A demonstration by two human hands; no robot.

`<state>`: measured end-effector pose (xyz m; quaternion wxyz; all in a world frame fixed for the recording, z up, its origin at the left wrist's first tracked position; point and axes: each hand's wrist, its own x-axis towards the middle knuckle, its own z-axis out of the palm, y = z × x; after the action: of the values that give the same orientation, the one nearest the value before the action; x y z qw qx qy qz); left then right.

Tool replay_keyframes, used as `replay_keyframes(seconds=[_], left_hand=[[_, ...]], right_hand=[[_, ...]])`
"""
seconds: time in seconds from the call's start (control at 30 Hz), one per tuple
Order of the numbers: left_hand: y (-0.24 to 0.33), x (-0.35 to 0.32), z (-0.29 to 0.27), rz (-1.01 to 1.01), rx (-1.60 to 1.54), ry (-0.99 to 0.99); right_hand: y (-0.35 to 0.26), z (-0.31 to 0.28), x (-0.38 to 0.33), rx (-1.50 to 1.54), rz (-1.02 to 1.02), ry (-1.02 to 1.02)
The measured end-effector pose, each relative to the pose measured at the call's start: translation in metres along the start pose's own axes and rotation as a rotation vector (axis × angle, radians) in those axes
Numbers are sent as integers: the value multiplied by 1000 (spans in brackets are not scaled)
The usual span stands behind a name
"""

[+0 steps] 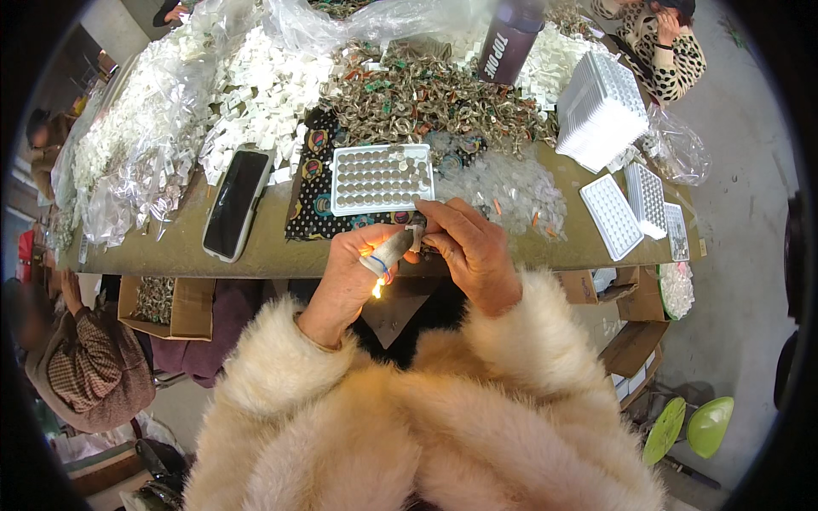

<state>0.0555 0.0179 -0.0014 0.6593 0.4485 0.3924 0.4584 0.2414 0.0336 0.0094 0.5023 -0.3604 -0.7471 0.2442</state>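
Note:
My left hand (pixel 342 271) and my right hand (pixel 469 249) meet at the table's front edge, fingers closed. Between my right fingertips is a small dark grey piece (pixel 417 223), partly hidden by the fingers. A greyish-white tapered covering with a blue band (pixel 388 254) shows at my left hand; whether it is worn on a finger or held I cannot tell. Bright yellow light glows just below it. Right behind my hands lies a white tray (pixel 335 183) with rows of round silvery discs, on a dark patterned cloth (pixel 298 220).
A phone (pixel 230 204) lies left of the cloth. Heaps of white plastic pieces (pixel 264 85) and metal parts (pixel 409 98) cover the back, beside a dark bottle (pixel 509 47). Stacked white trays (pixel 601 111) stand at right, near clear plastic bits (pixel 511 187). Other people sit around.

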Motion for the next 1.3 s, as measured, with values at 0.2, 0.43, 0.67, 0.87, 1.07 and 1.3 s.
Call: replay_keyframes(seconds=[0.2,0.43,0.67,0.87,1.07,1.3], left_hand=[[2,-1,-2,1,75,4],[-2,-2,2,86,-213,-22],[-2,-4,8,133,-124,41],[2,-2,5,110,-223,-34],[1,-7,9,-8,-334,-109],[1,-6,8,-34,-354,-123]], right_hand=[[-1,-6,0,-68,-38,-68],[-2,-2,0,177,82,112],[2,-4,3,-484,-268,124],[4,-2,3,-437,-229,113],[-4,4,-2,717,309,97],[-6,17,-4,797,360,188]])
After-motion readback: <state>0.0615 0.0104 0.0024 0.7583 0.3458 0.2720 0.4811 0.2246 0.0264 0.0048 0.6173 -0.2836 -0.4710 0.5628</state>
